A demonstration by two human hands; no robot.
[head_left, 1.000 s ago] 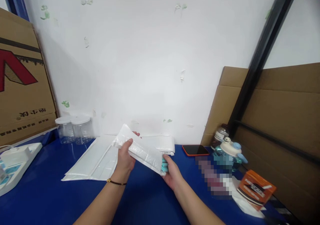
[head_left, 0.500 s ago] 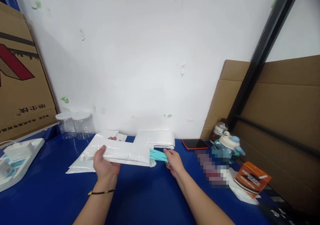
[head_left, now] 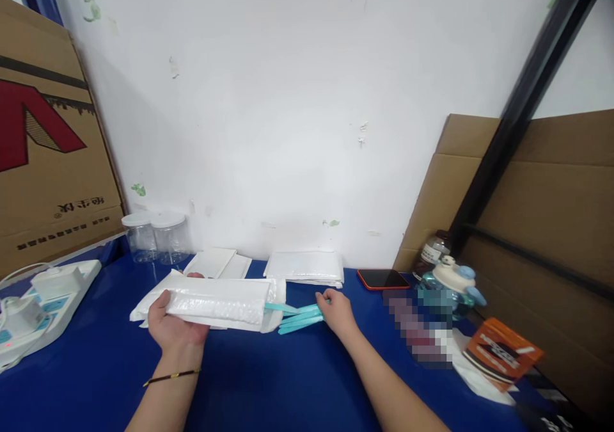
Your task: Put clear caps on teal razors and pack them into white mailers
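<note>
Lidded jars [head_left: 171,243] left; phone [head_left: 382,279], orange box [head_left: 501,353] right.

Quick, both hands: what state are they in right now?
Left hand: closed, holding the white padded envelope, thumb on top.
Right hand: closed, holding the turquoise strips by one end.

Left fingers [head_left: 194,276] mostly hidden by white packet [head_left: 220,301]. Teal strips [head_left: 302,319]: right ends lost inside right fingers [head_left: 328,299]. Pixelated item [head_left: 417,333], right: unidentifiable. Brown bottle [head_left: 430,253] partly behind teal jug [head_left: 453,280]. Printed carton [head_left: 71,169], power strip [head_left: 62,305] cut off left.
</note>
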